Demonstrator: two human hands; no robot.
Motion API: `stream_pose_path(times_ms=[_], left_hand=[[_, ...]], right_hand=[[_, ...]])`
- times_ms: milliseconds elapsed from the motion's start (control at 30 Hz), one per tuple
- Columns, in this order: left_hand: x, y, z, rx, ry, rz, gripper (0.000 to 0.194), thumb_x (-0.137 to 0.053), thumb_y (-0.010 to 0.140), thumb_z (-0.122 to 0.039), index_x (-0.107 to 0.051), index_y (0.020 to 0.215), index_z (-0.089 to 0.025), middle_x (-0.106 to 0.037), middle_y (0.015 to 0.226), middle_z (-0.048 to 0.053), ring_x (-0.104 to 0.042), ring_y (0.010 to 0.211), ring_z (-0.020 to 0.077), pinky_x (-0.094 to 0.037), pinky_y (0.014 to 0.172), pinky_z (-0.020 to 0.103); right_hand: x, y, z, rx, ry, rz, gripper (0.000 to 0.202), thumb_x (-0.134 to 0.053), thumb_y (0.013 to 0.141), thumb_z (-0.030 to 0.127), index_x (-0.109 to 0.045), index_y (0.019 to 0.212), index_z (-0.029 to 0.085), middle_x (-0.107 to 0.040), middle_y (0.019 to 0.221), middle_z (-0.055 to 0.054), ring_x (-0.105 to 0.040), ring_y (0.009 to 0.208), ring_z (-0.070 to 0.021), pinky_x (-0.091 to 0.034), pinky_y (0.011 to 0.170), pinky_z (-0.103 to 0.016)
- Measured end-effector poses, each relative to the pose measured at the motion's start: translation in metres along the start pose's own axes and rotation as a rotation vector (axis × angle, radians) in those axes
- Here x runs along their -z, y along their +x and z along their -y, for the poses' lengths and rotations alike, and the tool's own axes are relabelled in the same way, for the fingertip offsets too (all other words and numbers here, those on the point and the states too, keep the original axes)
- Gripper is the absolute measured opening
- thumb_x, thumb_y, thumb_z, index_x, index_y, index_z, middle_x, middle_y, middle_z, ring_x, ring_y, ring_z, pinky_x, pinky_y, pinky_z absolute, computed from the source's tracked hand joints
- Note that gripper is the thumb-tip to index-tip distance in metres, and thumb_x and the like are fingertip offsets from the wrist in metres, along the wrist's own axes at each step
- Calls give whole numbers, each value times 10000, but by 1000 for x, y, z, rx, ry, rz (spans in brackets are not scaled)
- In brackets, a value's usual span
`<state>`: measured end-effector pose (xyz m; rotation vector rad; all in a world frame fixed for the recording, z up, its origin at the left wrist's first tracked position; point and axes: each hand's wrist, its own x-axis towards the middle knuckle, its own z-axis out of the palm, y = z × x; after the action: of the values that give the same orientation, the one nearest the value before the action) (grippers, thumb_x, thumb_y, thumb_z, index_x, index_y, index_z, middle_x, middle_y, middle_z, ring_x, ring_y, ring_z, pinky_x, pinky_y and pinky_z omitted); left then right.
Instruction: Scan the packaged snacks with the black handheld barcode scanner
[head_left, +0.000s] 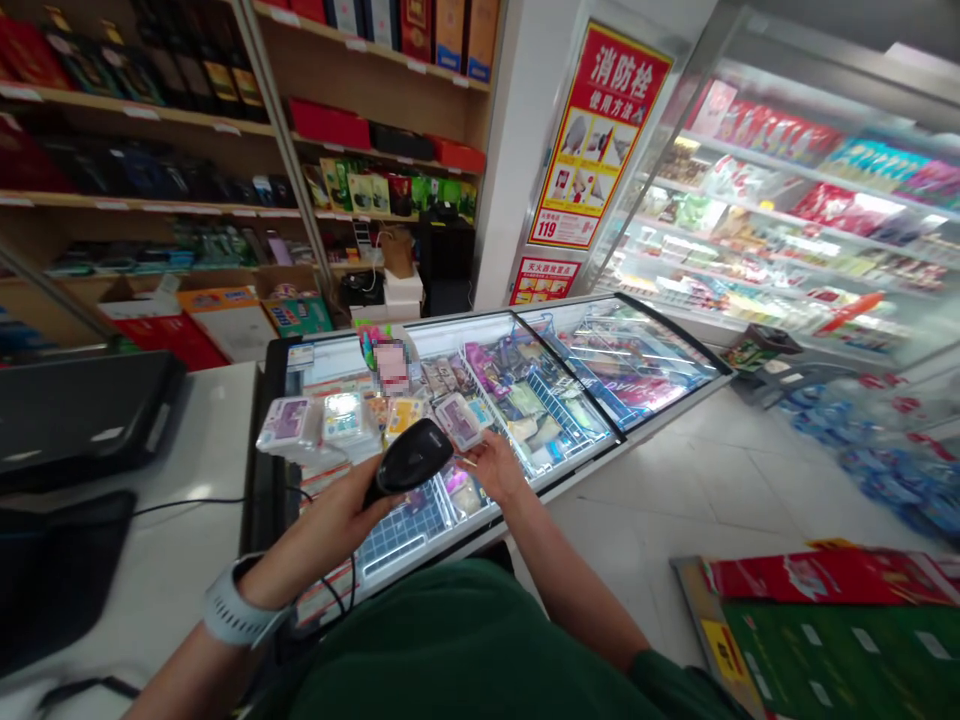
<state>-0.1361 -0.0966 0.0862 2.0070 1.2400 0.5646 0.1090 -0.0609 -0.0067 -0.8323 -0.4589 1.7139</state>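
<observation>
Glass freezer (576, 474) near shelves (379, 50) (left hand (358, 503) round scanner (416, 455), right hand (496, 468) round pack's edge (459, 420)).

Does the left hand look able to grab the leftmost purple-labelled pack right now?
Probably not: the left hand is closed around a barcode scanner, though nothing visibly blocks its way to the pack.

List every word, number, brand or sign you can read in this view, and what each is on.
"消防栓": upper red wall sign.
"使用方法": same sign, below that.
"119": same sign, near its bottom.
"灭火器": lower red sign; the characters after it are too small to be sure.
Too small or blurred: the labels on the white packs, the scanner's marking, shelf tags, lettering inside the freezer.
</observation>
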Motion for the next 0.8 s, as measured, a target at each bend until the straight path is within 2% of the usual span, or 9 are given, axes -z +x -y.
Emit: stream_pose_path(times_ms=[133, 300, 600, 800], left_hand=[[-4, 2, 7, -1, 16, 4, 444, -528, 846, -453, -538, 1204, -191, -676, 1125, 93, -622, 1057, 275, -483, 887, 363], [-6, 6, 8, 4, 27, -15, 454, -531, 844, -432, -537, 1225, -184, -670, 1147, 98, -624, 1061, 275, -476, 905, 363], [-9, 11, 10, -14, 25, 17, 519, -503, 867, -447, -471, 1314, -187, -617, 1257, 108, -601, 1108, 274, -474, 923, 366], [-12, 13, 14, -21, 2, 7, 513, -509, 863, -479, -498, 1283, -184, -637, 1217, 95, -599, 1107, 253, -465, 949, 362]], right_hand=[[0, 4, -4, -4, -2, 12, 309, -583, 805, 418, -662, 982, 178, -736, 871, -60, -686, 815, -185, -543, 705, -303], [0, 5, -5, -7, 11, -2, 261, -605, 797, 405, -669, 904, 175, -731, 773, -34, -682, 743, -166, -533, 709, -291], [3, 4, -4, -14, -5, -14, 292, -588, 797, 420, -672, 908, 163, -734, 808, -51, -677, 757, -166, -521, 713, -290], [8, 6, -6, -9, -12, 6, 294, -612, 777, 431, -670, 915, 178, -731, 796, -44, -673, 765, -178, -519, 698, -292]])
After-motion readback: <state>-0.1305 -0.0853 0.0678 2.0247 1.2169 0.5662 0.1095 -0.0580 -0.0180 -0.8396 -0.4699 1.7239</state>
